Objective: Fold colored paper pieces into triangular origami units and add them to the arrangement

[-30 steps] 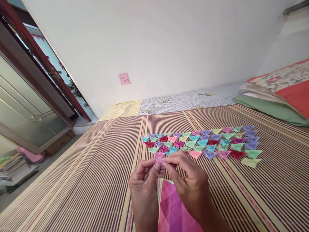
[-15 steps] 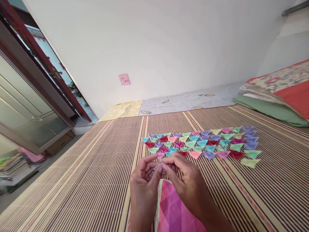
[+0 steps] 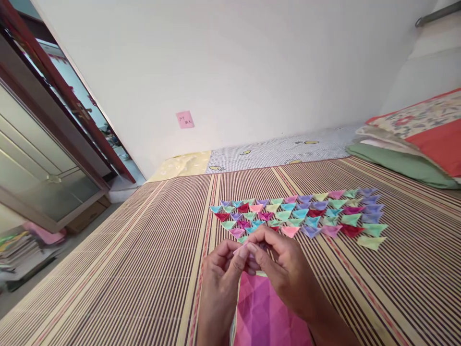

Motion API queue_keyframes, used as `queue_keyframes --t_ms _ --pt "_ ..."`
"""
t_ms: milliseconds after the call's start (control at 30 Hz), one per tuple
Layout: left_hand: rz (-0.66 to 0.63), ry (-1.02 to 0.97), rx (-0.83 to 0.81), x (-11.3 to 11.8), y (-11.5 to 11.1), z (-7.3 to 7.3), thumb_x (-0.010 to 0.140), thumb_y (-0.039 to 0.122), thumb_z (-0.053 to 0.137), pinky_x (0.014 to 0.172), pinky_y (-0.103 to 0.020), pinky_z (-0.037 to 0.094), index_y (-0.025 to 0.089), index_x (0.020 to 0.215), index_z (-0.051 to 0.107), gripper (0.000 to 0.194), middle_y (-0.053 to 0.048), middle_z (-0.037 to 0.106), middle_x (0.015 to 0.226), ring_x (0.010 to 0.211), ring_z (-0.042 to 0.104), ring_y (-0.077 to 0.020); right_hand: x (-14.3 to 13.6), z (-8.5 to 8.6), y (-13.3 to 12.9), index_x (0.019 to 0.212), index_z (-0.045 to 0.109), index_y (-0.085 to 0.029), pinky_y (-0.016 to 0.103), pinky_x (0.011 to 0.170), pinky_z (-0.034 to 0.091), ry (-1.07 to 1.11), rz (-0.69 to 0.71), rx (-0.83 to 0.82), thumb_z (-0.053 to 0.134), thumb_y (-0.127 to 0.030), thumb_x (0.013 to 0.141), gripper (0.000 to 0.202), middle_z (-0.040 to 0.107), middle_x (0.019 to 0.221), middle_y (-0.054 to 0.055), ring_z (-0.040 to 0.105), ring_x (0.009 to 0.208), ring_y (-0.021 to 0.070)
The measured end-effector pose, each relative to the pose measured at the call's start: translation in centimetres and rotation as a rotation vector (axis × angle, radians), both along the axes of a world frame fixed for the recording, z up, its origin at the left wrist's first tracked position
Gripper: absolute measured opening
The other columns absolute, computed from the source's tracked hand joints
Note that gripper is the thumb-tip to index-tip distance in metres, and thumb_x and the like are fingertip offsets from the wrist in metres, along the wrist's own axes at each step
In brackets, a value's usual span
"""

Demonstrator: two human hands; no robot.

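Between the fingertips of both hands is a small pink piece of folded paper (image 3: 240, 248), mostly covered by the fingers. My left hand (image 3: 224, 274) pinches it from the left, thumb on top. My right hand (image 3: 279, 262) closes on it from the right, thumb and forefinger together. Below the hands lies a larger pink and purple patterned sheet (image 3: 266, 312), partly under my right forearm. Just beyond the fingers, several rows of small folded paper pieces (image 3: 289, 231) in many colours spread over the striped mat (image 3: 144, 269).
A folded quilt with a red border (image 3: 435, 144) rests on a green cushion (image 3: 403, 166) at the right. A checked cloth (image 3: 273, 153) runs along the white wall, which bears a pink note (image 3: 185, 119). Left of the bed are a glazed door (image 3: 39, 163) and stacked books (image 3: 16, 252).
My left hand has shifted slightly right and turned, its fingers drawn closer to my right hand. The pink paper has tilted a little in the fingertips. The view has moved slightly.
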State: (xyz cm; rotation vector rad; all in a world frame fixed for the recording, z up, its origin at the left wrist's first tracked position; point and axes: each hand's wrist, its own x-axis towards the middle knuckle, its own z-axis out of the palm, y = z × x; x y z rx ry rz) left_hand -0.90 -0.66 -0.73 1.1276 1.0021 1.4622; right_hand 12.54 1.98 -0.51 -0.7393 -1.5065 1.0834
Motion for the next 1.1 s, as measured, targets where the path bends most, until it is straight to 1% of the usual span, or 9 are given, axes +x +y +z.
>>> queue_keyframes --t_ms 100,200,333,500,667,767,933,1000,1100 --pt "-0.002 -0.006 0.023 0.1 -0.2 0.2 0.093 0.034 0.073 0.064 -0.023 0.053 0.017 0.08 0.077 0.021 -0.003 0.073 0.069 0.065 0.067 -0.0145 0.3 0.5 -0.2 0.085 0.064 -0.02 0.027 0.06 0.05 0.017 0.049 -0.011 0.057 -0.029 0.101 0.02 0.058 0.072 -0.002 0.056 0.064 0.0133" --pt "0.051 -0.009 0.034 0.2 -0.6 0.5 0.092 0.034 0.074 0.062 -0.023 0.053 0.017 0.08 0.077 0.021 -0.002 0.072 0.067 0.062 0.066 -0.0138 0.6 1.0 -0.9 0.09 0.065 -0.02 0.028 0.063 0.051 0.011 0.038 -0.028 0.06 -0.029 0.1 0.015 0.062 0.074 -0.001 0.059 0.067 0.0142" --pt "0.089 0.014 0.034 1.0 -2.0 0.9 0.091 0.036 0.075 0.06 -0.023 0.052 0.015 0.081 0.077 0.023 -0.003 0.072 0.067 0.061 0.065 -0.0134 1.4 1.8 -2.6 0.085 0.066 -0.019 0.028 0.063 0.051 -0.054 0.013 -0.053 0.063 -0.029 0.098 0.016 0.068 0.072 0.0 0.062 0.067 0.0152" --pt "0.04 -0.102 -0.005 2.1 -5.0 2.0 0.086 0.034 0.08 0.066 -0.024 0.055 0.015 0.084 0.077 0.019 -0.004 0.075 0.075 0.068 0.068 -0.0143 2.7 3.9 -5.7 0.085 0.069 -0.019 0.026 0.062 0.052 -0.092 -0.065 -0.025 0.065 -0.027 0.096 0.014 0.071 0.075 0.001 0.066 0.069 0.0155" --pt "-0.068 -0.262 -0.052 2.3 -8.5 3.3 0.083 0.033 0.082 0.064 -0.023 0.056 0.014 0.077 0.078 0.021 -0.006 0.076 0.074 0.064 0.068 -0.0137 4.1 5.4 -9.4 0.086 0.07 -0.021 0.025 0.063 0.051 -0.138 -0.06 0.064 0.064 -0.026 0.098 0.014 0.071 0.076 0.0 0.065 0.07 0.0147" --pt "-0.045 -0.215 -0.035 2.5 -10.5 3.6 0.081 0.032 0.084 0.065 -0.024 0.057 0.014 0.076 0.078 0.02 -0.006 0.076 0.074 0.064 0.069 -0.0147 4.4 5.3 -11.3 0.089 0.07 -0.02 0.027 0.067 0.052 -0.162 -0.107 0.161 0.06 -0.024 0.1 0.015 0.07 0.081 0.002 0.066 0.074 0.0159" --pt "0.125 -0.004 0.075 3.6 -13.4 4.1 0.083 0.033 0.082 0.069 -0.027 0.059 0.016 0.084 0.079 0.017 -0.005 0.076 0.074 0.068 0.07 -0.0164 4.2 4.8 -14.3 0.086 0.065 -0.019 0.029 0.068 0.051 -0.204 -0.235 0.378 0.052 -0.016 0.101 0.02 0.064 0.082 0.003 0.063 0.075 0.0163" --pt "0.126 0.012 0.101 3.9 -14.3 4.5 0.085 0.034 0.081 0.069 -0.027 0.059 0.017 0.086 0.079 0.017 -0.004 0.076 0.075 0.068 0.069 -0.0161 4.3 5.0 -15.3 0.086 0.064 -0.019 0.028 0.068 0.051 -0.187 -0.253 0.39 0.053 -0.016 0.101 0.019 0.064 0.082 0.003 0.063 0.075 0.0157" --pt "0.066 0.001 0.105 4.0 -15.3 5.3 0.085 0.033 0.081 0.068 -0.024 0.056 0.017 0.082 0.078 0.017 -0.004 0.074 0.073 0.068 0.067 -0.0144 4.6 5.5 -16.5 0.09 0.064 -0.02 0.026 0.067 0.052 -0.166 -0.222 0.344 0.055 -0.02 0.101 0.015 0.067 0.082 0.001 0.065 0.074 0.0146"
